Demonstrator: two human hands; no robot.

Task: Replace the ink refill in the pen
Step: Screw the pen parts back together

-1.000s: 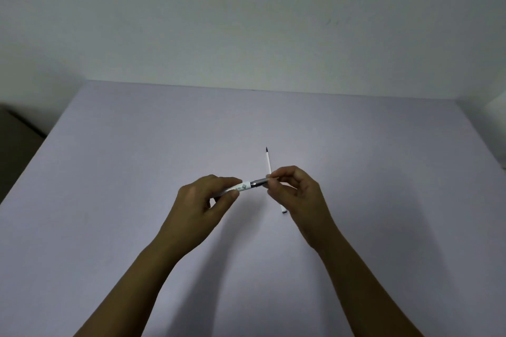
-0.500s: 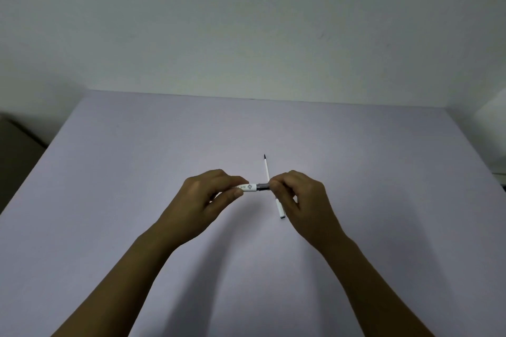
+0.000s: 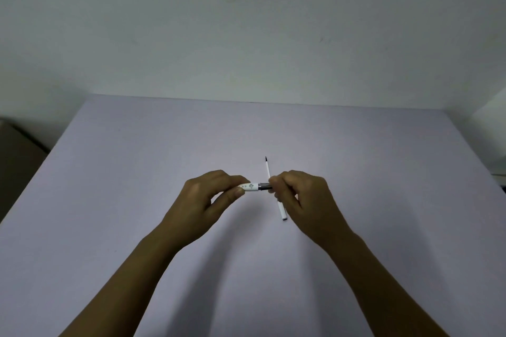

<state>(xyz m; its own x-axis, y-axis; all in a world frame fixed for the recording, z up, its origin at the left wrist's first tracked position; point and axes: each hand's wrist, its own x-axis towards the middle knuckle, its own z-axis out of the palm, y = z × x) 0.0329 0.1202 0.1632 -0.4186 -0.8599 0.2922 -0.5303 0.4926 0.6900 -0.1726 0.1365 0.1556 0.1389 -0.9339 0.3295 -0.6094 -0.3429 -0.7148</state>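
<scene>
A white pen [image 3: 253, 186] with a grey grip section is held level above the table, between both hands. My left hand [image 3: 208, 201] pinches the white barrel end. My right hand [image 3: 304, 200] is closed on the grey tip end, which its fingers hide. A thin white ink refill [image 3: 282, 209] with a dark point lies on the table behind and under my right hand, its tip pointing away from me and its middle hidden.
The lilac table [image 3: 137, 200] runs back to a pale wall [image 3: 246, 35]. A dark object [image 3: 16, 156] stands beyond the table's left edge.
My right hand has slid further over the grey tip end, covering more of it. The pen has tipped from slanted to nearly level. The refill has stayed put.
</scene>
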